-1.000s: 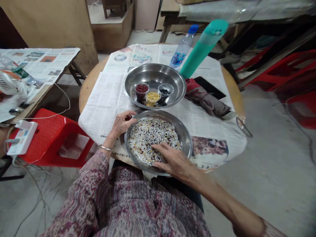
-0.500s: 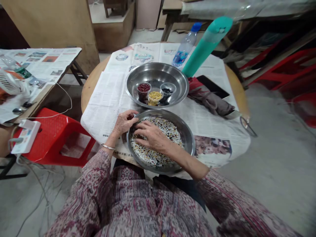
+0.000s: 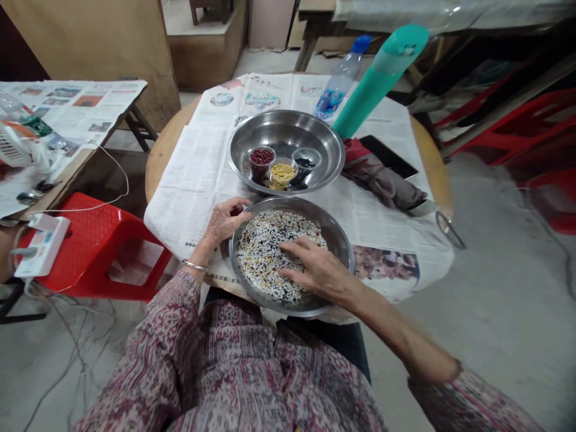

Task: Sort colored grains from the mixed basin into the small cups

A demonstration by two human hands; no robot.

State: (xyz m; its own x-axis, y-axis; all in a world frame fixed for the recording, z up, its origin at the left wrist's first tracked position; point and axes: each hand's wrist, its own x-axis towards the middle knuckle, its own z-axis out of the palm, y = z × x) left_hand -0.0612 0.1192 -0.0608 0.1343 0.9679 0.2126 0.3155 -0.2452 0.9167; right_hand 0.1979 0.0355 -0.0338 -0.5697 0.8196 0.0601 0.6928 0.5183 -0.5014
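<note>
A metal basin in front of me holds a mix of white, black, yellow and dark red grains and beans. At its left rim is my left hand, closed on the edge with the thumb towards the inside. My right hand reaches over the right part of the mix, fingers apart and tips at the grains. Just behind stands a second metal basin with three clear cups: one of red beans, one of yellow beans and one with black beans.
Newspaper covers the round table. A plastic bottle, a tall green container, a folded umbrella and a dark phone-like slab lie or stand behind and right. A red stool with a power strip is at left.
My right hand has moved right across the basin, uncovering grains at the left, and its fingers have spread. My left hand stays at the rim.
</note>
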